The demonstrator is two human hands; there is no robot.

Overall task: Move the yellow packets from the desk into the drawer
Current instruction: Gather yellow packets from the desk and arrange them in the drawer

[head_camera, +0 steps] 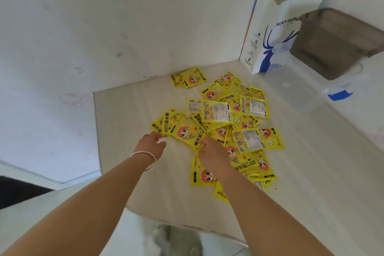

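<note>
- Yellow packets [220, 122]: a loose heap of roughly thirty lies on the pale desk [128, 122], many overlapping so an exact count cannot be made; two more sit apart at the far edge near the wall (most show a cartoon face, a few lie printed-text side up).
- Left hand [150, 145]: one, wearing a silver bangle [145, 159] at the wrist. Its fingers are curled and reach the near-left corner of the heap, fingertips touching a packet's edge; whether they actually pinch it cannot be told.
- Right hand [212, 155]: one, lying knuckles-up over the heap's near side, fingers bent down onto the packets beneath; a firm grasp cannot be confirmed because the hand hides its own fingertips.
- One white paper bag [270, 33] with blue print stands in the far right corner against the wall.
- One clear plastic tub [295, 87] sits just beside the bag, and a brownish translucent container [336, 41] rests tilted above it.
- The drawer is out of view.
</note>
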